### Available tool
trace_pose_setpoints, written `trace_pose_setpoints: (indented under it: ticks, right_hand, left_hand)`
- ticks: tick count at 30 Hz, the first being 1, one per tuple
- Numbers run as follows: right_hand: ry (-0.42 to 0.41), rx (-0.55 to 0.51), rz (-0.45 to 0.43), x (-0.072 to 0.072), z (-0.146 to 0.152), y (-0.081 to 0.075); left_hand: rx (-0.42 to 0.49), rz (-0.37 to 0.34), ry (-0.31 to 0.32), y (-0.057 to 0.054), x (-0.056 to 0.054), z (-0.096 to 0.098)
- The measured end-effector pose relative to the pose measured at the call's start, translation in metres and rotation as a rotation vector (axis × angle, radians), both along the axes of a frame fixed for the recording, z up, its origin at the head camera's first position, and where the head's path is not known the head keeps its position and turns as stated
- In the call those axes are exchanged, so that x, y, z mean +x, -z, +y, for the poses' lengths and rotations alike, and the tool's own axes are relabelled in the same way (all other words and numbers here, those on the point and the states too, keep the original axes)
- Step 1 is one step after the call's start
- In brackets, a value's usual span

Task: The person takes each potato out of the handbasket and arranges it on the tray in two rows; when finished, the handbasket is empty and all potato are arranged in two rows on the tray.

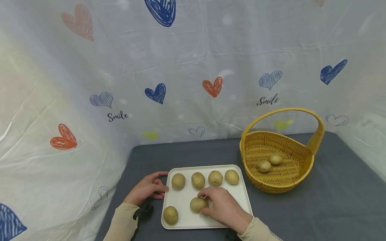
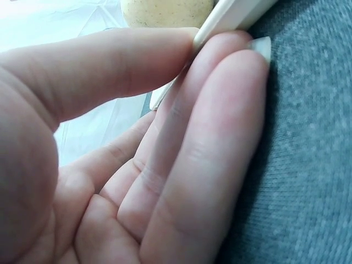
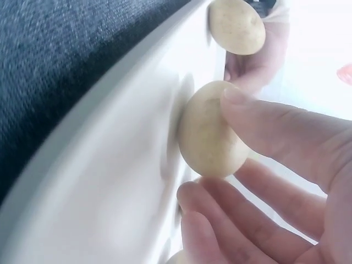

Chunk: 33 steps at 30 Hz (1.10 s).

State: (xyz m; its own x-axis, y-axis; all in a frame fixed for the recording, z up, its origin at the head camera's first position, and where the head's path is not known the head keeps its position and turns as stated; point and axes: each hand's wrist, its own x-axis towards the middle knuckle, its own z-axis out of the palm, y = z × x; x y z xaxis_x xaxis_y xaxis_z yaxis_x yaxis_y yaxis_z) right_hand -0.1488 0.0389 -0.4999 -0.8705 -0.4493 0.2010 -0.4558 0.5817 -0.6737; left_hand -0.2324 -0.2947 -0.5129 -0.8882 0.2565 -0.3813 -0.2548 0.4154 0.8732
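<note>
My right hand holds a potato between thumb and fingers, low over the middle of the white tray. In the right wrist view the thumb lies on one side of this potato, with fingertips at its other side. At the tray's left edge, my left hand pinches the rim; the left wrist view shows the thumb at the rim and curled fingers against its outer side. Several potatoes line the tray's far side, among them one at far left. Another potato sits in the near left corner.
A yellow wicker basket with a tall arched handle stands right of the tray. Inside it lie two potatoes, one in front of the other. A dark grey cloth covers the table. Behind hangs a white curtain printed with hearts.
</note>
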Motion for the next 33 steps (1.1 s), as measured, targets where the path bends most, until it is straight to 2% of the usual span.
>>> trace_pose_setpoints:
  ticks: [19,24,28,33]
  right_hand:
    - [0.000,-0.034,-0.053,-0.005,0.012,-0.008]
    - [0.001,-0.046,-0.070,-0.006,0.020,-0.017]
    - [-0.003,-0.075,-0.109,-0.009,0.041,-0.032]
    - [0.016,-0.051,-0.058,-0.013,0.093,-0.052]
  left_hand:
    - [0.000,-0.014,0.010,0.000,0.000,0.003]
    - [0.005,-0.018,0.020,0.002,-0.004,0.003]
    - [0.006,-0.026,0.019,0.002,-0.004,0.001]
    - [-0.001,-0.025,0.015,0.002,-0.002,0.000]
